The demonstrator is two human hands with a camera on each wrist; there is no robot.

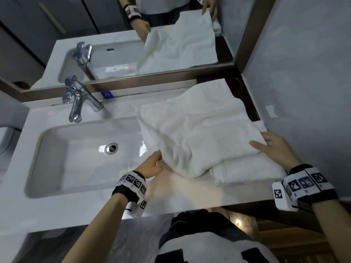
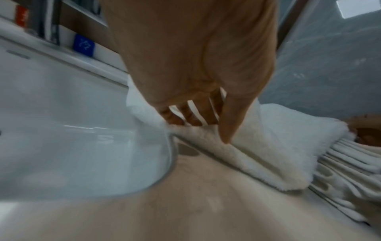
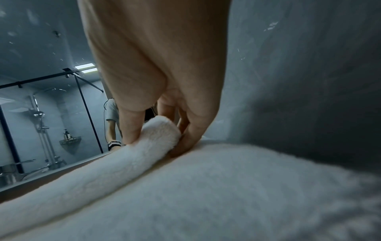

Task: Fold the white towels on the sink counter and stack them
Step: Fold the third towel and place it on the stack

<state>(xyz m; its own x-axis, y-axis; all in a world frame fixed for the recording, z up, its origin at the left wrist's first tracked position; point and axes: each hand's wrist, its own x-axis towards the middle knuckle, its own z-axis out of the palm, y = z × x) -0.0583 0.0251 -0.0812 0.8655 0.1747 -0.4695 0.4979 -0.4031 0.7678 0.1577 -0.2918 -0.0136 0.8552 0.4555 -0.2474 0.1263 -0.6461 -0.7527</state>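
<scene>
A large white towel lies half folded on the right side of the sink counter, its left edge hanging over the basin. It covers part of a folded white towel stacked below it. My left hand grips the big towel's near left corner, thumb on top and fingers tucked under the fold. My right hand pinches the towel's near right edge between thumb and fingers, close to the grey wall.
The white basin with a metal drain fills the left of the counter. A chrome tap stands behind it. A mirror runs along the back. A grey wall closes the right side.
</scene>
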